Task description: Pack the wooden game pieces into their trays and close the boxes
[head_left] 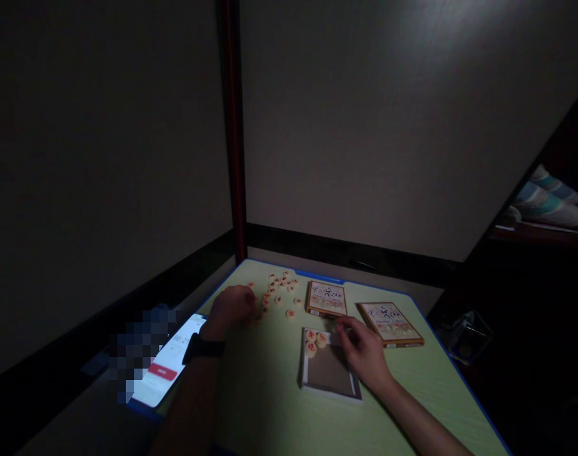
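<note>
L hand (232, 308) is resting by far-left pcs (278, 300), R hand (364, 347) hovering by tray (327, 373); can't tell if fingers are gripping. L bump could be scattering pcs.

dim room, phone screen (158, 380) the brightest patch
soft sheen high on the back wall (388, 38); lower right sinks to near black. the bench (270, 373) is shadowed toward its near left, markings on the round pieces (289, 313) look soft, and pixel blocks (134, 348) cover a strip beside the phone.
</note>
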Available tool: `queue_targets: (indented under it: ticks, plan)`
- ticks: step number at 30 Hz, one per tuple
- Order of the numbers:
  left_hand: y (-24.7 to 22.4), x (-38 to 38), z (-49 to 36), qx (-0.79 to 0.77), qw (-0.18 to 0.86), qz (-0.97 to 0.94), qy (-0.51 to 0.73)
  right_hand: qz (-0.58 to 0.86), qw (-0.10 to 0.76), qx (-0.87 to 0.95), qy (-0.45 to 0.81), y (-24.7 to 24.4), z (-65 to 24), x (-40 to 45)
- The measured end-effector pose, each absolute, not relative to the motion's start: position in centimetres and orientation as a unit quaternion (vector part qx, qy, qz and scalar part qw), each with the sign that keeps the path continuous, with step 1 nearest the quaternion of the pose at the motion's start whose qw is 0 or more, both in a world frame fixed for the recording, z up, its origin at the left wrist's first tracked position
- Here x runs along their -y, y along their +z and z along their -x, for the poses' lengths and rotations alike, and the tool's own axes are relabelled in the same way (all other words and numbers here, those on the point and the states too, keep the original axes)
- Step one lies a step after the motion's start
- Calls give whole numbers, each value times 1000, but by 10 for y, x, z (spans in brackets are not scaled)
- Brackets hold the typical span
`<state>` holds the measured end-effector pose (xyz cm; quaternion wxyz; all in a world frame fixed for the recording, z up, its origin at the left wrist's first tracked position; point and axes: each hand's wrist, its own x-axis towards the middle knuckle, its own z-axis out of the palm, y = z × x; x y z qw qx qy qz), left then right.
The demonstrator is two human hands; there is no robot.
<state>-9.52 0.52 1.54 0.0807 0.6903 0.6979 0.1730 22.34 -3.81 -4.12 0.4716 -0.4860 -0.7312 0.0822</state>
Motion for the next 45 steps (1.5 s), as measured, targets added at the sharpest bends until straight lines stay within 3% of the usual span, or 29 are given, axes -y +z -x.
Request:
queue_targets:
  ticks: [12,23,28,33,45]
  plan:
    - [17,-1,85,-681,101,-710,145,477,461,744,75,-41,-223,39]
    - [20,-4,79,-673,82,-702,216,464,464,752,63,-41,-224,39]
    - [10,-9,67,-601,149,-743,254,461,468,752,52,-40,-223,39]
    - [2,-7,54,-547,189,-789,206,466,480,742,44,-38,-223,40]
    - [-9,-11,55,-551,247,-775,186,457,479,749,28,-44,-224,38]
